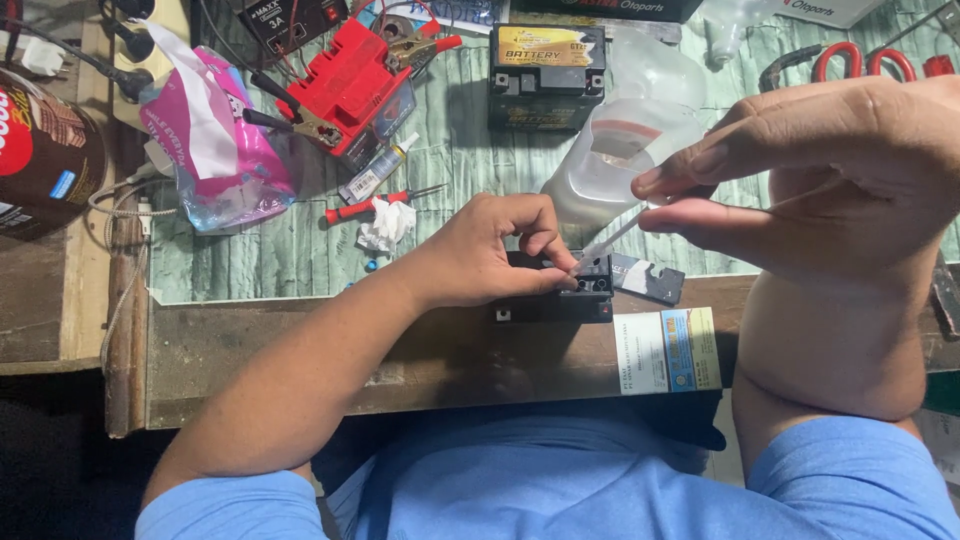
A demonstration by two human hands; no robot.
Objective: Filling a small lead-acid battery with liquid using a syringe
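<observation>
My left hand [492, 252] rests on top of a small black battery [592, 296] at the bench's front edge, fingers curled over it and steadying it. My right hand [820, 175] is raised close to the camera and pinches a thin clear syringe [612, 240] between thumb and fingers. The syringe slants down to the left, its tip at the battery's top right corner. Behind the tip stands a translucent plastic jug [610, 160]. A black cap strip [650, 280] lies just right of the battery.
A second black battery with a yellow label [546, 70] stands at the back. A red charger with clamps [345, 85], a pink plastic bag [215, 135], a small screwdriver [375, 205], crumpled tissue [387, 222], red-handled pliers [860, 60] and a round tin [40, 150] surround the spot. A folded leaflet [665, 350] lies in front.
</observation>
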